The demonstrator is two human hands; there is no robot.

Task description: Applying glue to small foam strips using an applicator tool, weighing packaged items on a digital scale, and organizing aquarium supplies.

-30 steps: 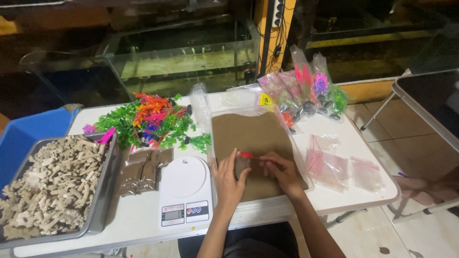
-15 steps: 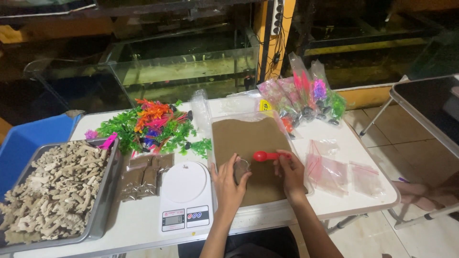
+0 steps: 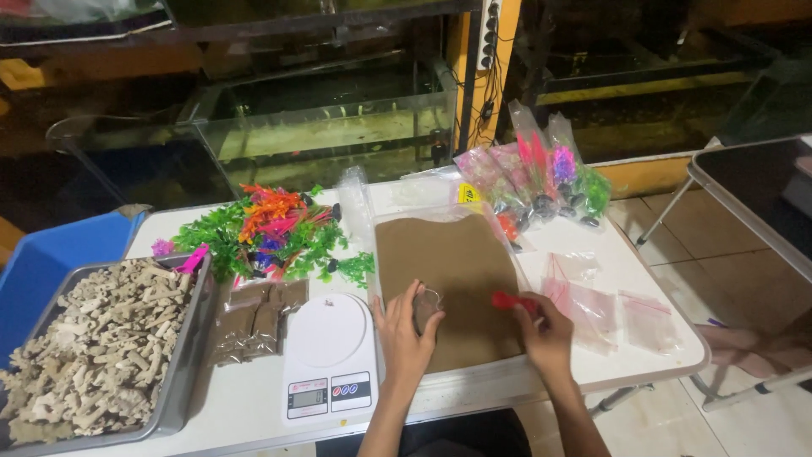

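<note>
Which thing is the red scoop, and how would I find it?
Start at the white folding table and find the big tray of brown sand in its middle. On the sand's right side, the person's right hand grips a small scoop. It is the only bright red thing on the brown sand.

One white kitchen scale (image 3: 328, 354), one metal tray (image 3: 188, 364) of beige chunks, one sand bin (image 3: 448, 279), one red scoop (image 3: 512, 300), two hands, roughly three clear zip bags (image 3: 609, 305).
</note>
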